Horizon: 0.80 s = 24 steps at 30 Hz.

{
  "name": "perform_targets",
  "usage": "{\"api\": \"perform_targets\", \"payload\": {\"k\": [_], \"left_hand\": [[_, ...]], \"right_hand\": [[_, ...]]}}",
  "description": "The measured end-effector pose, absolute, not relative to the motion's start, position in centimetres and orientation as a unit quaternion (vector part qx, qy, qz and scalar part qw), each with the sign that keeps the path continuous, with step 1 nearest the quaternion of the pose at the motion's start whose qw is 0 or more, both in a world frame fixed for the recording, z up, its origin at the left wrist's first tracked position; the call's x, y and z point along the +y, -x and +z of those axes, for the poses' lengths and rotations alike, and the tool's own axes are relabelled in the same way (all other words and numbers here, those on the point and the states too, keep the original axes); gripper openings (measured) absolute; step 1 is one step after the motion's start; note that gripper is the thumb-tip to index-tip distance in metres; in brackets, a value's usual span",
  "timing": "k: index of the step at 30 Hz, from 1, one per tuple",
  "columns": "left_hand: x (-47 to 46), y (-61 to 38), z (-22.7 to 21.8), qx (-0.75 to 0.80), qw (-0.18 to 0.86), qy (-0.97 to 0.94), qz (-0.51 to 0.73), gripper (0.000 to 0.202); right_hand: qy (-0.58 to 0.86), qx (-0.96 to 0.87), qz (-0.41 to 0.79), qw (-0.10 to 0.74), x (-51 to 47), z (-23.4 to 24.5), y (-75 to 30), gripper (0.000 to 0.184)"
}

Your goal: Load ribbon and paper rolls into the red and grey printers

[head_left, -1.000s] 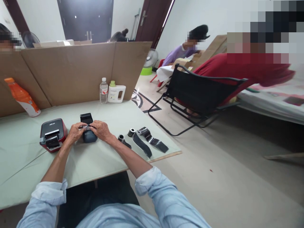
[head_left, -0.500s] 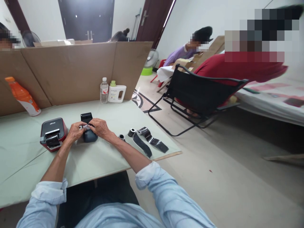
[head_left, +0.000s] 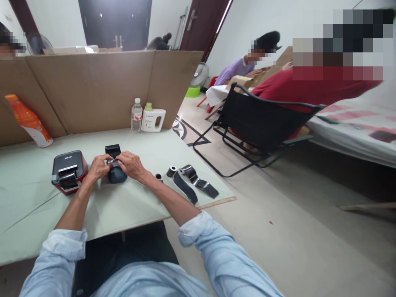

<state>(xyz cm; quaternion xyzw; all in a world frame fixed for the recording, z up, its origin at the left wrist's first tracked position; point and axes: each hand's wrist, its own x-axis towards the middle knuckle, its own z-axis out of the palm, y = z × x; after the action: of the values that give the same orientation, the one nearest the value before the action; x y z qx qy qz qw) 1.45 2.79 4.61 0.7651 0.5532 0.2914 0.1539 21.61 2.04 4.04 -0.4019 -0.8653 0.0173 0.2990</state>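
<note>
Both my hands rest on a small dark printer-like device (head_left: pixel 116 175) with its black lid (head_left: pixel 112 150) flipped up, standing on the pale green table (head_left: pixel 148 148). My left hand (head_left: pixel 98 167) curls against its left side. My right hand (head_left: pixel 131 164) covers its top right, fingers pinched over a small silvery piece that I cannot make out. Left of my hands sits a red and black label printer (head_left: pixel 68 170). To the right lie a small black roll (head_left: pixel 159 177) and two part-unrolled black ribbon rolls (head_left: pixel 185 181).
A cardboard screen (head_left: pixel 93 88) stands along the table's far edge, with a water bottle (head_left: pixel 136 116), a white jug (head_left: pixel 153 120) and an orange bottle (head_left: pixel 27 121) before it. A black folding chair (head_left: pixel 260 121) stands on the floor to the right. Other people sit beyond it.
My hands have stayed on the dark device with only slight finger shifts. The view has drifted a little; a person in red at right has moved slightly.
</note>
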Motion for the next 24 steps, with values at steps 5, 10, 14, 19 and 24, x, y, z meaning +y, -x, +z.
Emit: {"api": "perform_targets", "payload": {"k": [5,10,14,19,24], "left_hand": [[2.7,-1.9,5.5,0.566,0.119,-0.780,0.239,0.028],[2.9,-1.9,5.4,0.572,0.103,-0.782,0.225,0.026],[3.4,-1.5,4.9,0.555,0.146,-0.777,0.259,0.025],[3.8,-1.2,4.3,0.547,0.167,-0.765,0.297,0.021],[4.0,-1.5,4.3,0.548,0.144,-0.777,0.273,0.022]], "right_hand": [[0.410,-0.866,0.007,0.286,1.7,4.0,-21.3,0.019],[0.408,-0.872,0.004,0.272,1.5,4.0,-21.2,0.018],[0.407,-0.872,0.000,0.271,1.7,4.2,-21.1,0.018],[0.410,-0.873,0.001,0.265,2.2,4.4,-21.0,0.017],[0.412,-0.875,-0.002,0.253,2.3,4.4,-20.9,0.017]]}}
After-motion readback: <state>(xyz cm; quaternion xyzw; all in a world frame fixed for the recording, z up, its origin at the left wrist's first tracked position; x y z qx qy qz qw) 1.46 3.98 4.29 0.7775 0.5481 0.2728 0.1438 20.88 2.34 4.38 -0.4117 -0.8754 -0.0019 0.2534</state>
